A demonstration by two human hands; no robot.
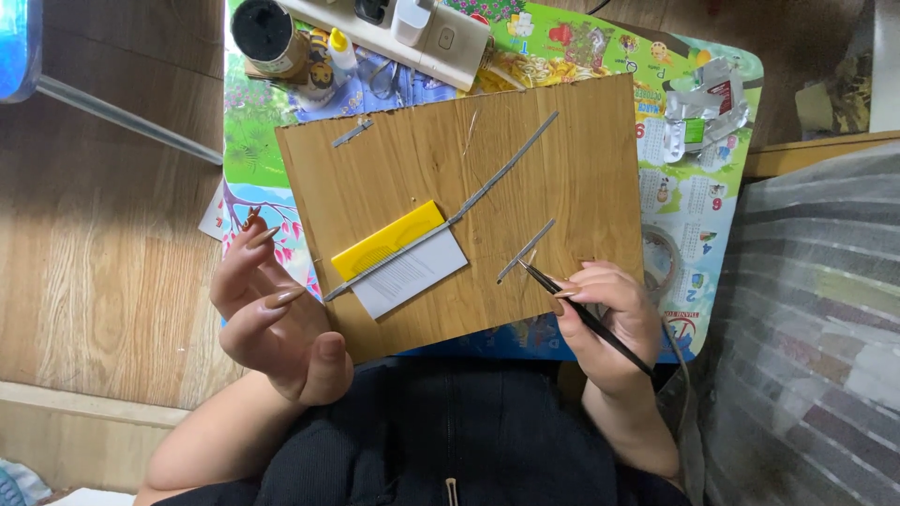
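Your right hand (605, 323) pinches black tweezers (581, 311), tips touching the near end of a short grey strip (527, 250) that slants up-right on the wooden board (562, 169); your left hand (272, 314), farther off at the board's left edge, is half curled and holds nothing; a yellow card (384, 239) over a white card (412, 274) lies between; crumpled foil packet (703, 117) sits on the worktop (698, 234), far right.

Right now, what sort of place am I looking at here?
Probably a home craft corner, not a workshop: a wooden board rests on a small children's table with a colourful printed top, on a wood floor. The right hand holds a thin dark tool.
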